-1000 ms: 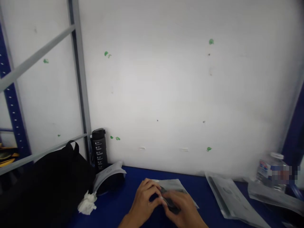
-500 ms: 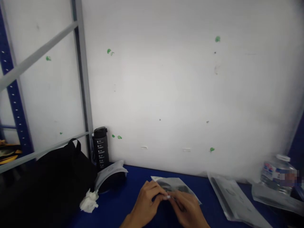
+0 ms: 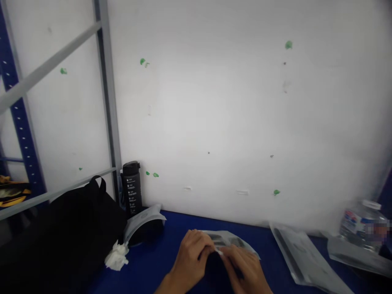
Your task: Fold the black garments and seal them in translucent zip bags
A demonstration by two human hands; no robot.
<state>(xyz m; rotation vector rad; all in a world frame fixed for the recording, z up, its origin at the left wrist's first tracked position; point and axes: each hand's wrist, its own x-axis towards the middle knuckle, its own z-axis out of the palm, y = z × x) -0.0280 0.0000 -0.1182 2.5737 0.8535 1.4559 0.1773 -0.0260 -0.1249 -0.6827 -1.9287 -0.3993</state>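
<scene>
Pinching dark item (image 3: 216,269) between left hand (image 3: 191,257) and right hand (image 3: 245,269), fingers curled inward, over grey pouch (image 3: 232,239); second pouch (image 3: 306,261) lying flat right of right hand.

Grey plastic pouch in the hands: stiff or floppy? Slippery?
Probably floppy: the grey plastic pouch seems to bend over the dark item between the left hand and right hand. Its sheeny film looks likely to slip. The similar flat pouch suggests it's light.
</scene>
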